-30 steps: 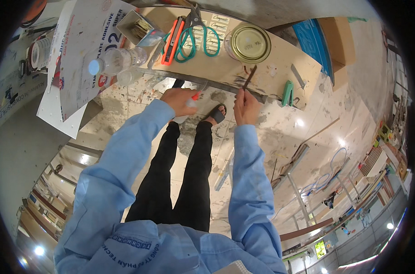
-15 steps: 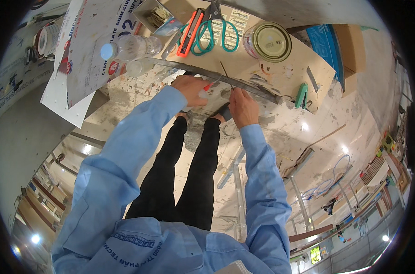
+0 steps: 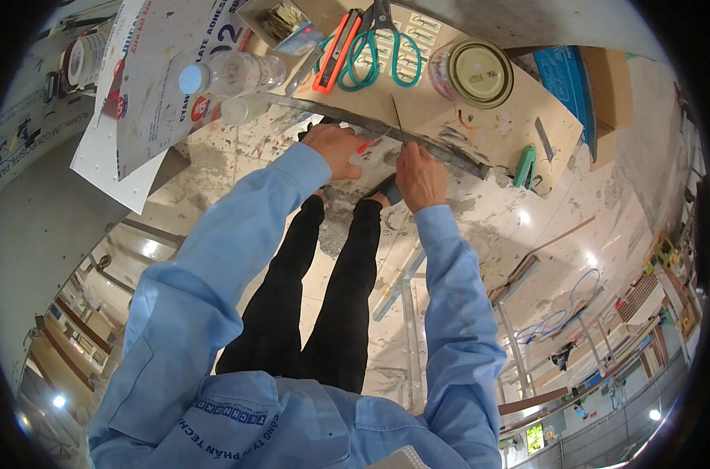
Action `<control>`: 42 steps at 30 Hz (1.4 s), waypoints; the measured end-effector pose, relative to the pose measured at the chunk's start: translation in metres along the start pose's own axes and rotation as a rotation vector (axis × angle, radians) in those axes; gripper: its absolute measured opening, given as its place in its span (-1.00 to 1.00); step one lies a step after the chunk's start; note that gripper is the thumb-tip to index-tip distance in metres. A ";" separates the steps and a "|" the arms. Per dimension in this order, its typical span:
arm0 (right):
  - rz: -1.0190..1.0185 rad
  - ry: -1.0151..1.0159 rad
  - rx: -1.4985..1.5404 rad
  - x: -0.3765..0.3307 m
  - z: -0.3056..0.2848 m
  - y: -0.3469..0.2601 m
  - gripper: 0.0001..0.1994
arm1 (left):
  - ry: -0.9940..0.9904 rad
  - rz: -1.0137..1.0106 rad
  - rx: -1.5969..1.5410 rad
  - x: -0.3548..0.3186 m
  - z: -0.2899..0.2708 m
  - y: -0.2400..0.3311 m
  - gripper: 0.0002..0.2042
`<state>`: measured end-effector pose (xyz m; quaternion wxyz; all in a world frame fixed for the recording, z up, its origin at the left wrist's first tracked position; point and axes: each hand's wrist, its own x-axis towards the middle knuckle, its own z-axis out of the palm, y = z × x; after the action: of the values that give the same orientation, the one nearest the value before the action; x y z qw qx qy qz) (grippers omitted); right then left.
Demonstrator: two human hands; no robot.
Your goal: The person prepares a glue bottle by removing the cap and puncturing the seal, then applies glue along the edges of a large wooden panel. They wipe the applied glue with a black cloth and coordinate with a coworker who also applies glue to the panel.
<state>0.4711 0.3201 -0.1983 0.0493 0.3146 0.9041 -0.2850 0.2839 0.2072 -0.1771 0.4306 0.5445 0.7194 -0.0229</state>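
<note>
My left hand [image 3: 335, 148] is closed around a small white thing with a red tip, right at the front edge of a wooden board [image 3: 488, 125]. My right hand [image 3: 420, 176] pinches a thin dark rod [image 3: 396, 125] that points up across a dark metal strip [image 3: 448, 154] running along that edge. The two hands are a hand's width apart. Both arms are in light blue sleeves, and black trousers show below.
On the board lie teal-handled scissors [image 3: 380, 48], an orange utility knife [image 3: 335, 43], a jar with a yellow-green lid [image 3: 473, 74], a blue-capped plastic bottle [image 3: 228, 74] and a green clamp [image 3: 524, 166]. A white printed sheet [image 3: 148, 94] hangs at the left. Metal rails lie on the stained floor.
The board and its things have slid lower and nearer in the picture. Both hands stay at the edge, and the left one has shifted slightly right, toward the rod.
</note>
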 end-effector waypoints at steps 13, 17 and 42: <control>0.577 -0.115 1.147 0.005 -0.015 0.012 -0.67 | 0.062 -0.153 -0.470 0.010 0.008 0.013 -0.60; 0.560 0.061 1.090 0.004 -0.012 0.008 -0.66 | 0.128 -0.121 -0.428 0.018 0.018 0.016 -0.62; 0.233 0.252 0.270 0.003 -0.016 0.008 -0.81 | 0.057 -0.066 -0.438 0.035 0.013 0.020 -0.64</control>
<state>0.4752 0.3355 -0.1893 -0.0740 0.4539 0.8142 -0.3543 0.3058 0.2355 -0.1990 0.5170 0.4145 0.7366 0.1353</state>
